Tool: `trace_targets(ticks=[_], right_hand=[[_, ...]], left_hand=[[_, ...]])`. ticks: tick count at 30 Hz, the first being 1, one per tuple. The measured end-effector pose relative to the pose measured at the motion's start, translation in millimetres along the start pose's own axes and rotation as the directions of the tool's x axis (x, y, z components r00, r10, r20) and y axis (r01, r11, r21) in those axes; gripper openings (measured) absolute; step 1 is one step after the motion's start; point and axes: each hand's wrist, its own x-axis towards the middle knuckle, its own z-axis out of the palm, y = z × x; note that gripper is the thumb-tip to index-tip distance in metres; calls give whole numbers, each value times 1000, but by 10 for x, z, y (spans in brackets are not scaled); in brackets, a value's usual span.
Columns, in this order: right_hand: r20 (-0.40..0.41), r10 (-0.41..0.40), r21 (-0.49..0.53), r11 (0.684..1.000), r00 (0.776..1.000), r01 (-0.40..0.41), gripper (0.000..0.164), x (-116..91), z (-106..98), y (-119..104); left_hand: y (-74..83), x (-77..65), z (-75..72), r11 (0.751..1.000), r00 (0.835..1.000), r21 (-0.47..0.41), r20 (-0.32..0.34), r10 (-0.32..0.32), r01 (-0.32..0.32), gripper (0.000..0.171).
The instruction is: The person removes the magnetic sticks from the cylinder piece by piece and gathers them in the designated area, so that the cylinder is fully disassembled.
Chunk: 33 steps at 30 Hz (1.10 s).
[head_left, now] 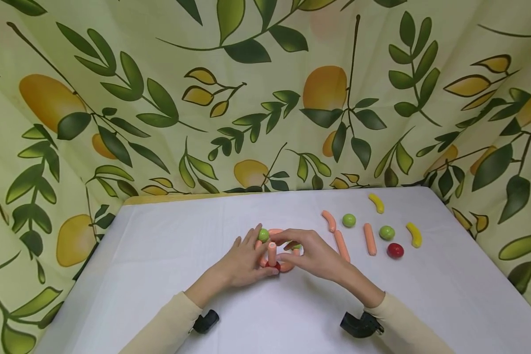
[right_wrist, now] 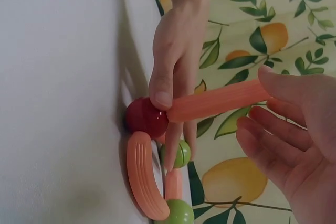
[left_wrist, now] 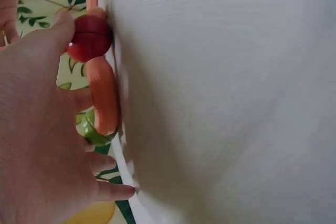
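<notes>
On the white tabletop lies a ring of curved orange pieces [head_left: 287,267] joined by balls, with a green ball [head_left: 263,235] at its far side. A straight orange stick [right_wrist: 220,100] stands upright from a red ball [right_wrist: 144,118] at the ring's near side. My left hand [head_left: 243,263] lays its thumb on the red ball, its other fingers reaching around the ring's left side. With thumb and index at the stick's upper end, my right hand [head_left: 318,253] holds it; the exact index contact is hidden. In the left wrist view, a curved piece [left_wrist: 104,95] sits below the red ball.
Loose pieces lie right of the ring: a curved orange piece [head_left: 329,221], straight sticks [head_left: 369,239], green balls [head_left: 348,220], a red ball [head_left: 396,250] and yellow curved pieces [head_left: 414,235]. A patterned curtain [head_left: 265,98] hangs behind the table.
</notes>
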Motion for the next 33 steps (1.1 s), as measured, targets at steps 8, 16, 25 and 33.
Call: trace_targets(ticks=[8, 16, 25, 33], right_hand=[[10, 7, 25, 1000, 1000, -8, 32, 47, 51, -17], [-13, 24, 40, 999, 1000, -24, 31, 51, 83, -11], [-26, 51, 86, 995, 998, -48, 33, 47, 100, 22], [-40, 42, 104, 994, 998, -37, 32, 38, 94, 56]], left_hand=[[43, -28, 30, 1000, 1000, 14, 4, -24, 24, 74], [38, -20, 82, 998, 999, 42, 17, -38, 37, 75], [60, -24, 74, 999, 999, 38, 30, -38, 37, 74], [57, -16, 85, 998, 998, 45, 29, -48, 47, 76]])
